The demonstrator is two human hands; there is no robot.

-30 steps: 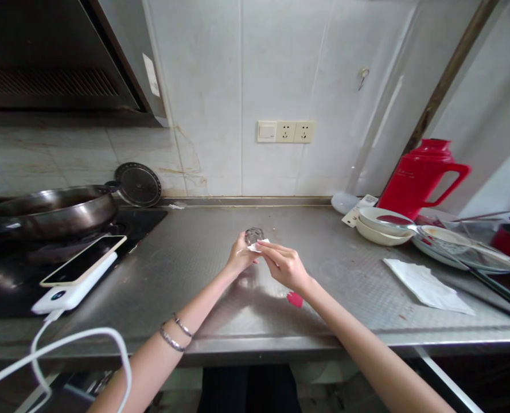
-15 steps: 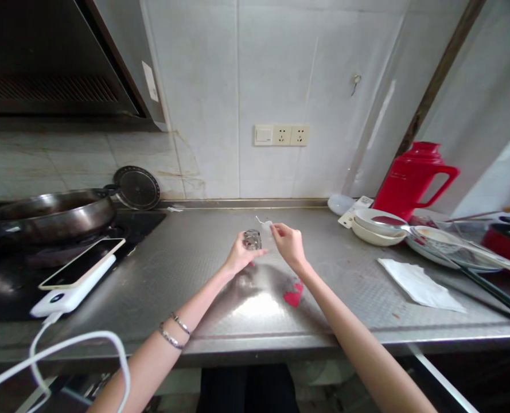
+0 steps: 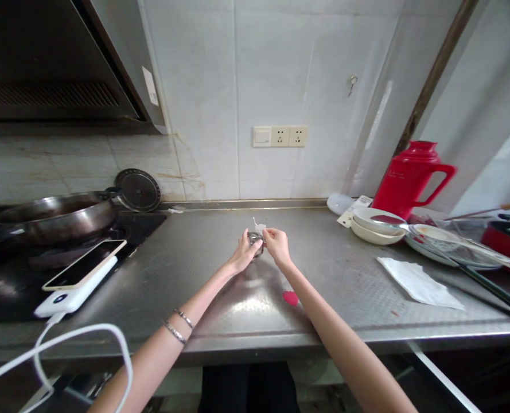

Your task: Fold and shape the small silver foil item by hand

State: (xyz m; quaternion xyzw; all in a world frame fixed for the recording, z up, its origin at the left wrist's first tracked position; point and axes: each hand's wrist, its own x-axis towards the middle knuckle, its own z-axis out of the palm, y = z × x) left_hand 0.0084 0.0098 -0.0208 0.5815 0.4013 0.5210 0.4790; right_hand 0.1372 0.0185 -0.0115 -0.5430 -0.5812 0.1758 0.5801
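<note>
My left hand is closed around a small, see-through, dark-patterned cup above the steel countertop. My right hand pinches a small white piece with a thin white string sticking up from it. This piece is at the cup's upper right rim; whether it sits inside or only touches the rim cannot be told. Below the hands, a red scalloped piece lies on the counter, near my right forearm.
On the left, a frying pan sits on the black stove beside a phone and a white power bank with a cable. To the right are stacked bowls, a white tissue, a red thermos jug and several utensils.
My two hands have come closer together, and the white piece has moved left and slightly down to the cup's rim. The cup is now more covered by my left fingers.
</note>
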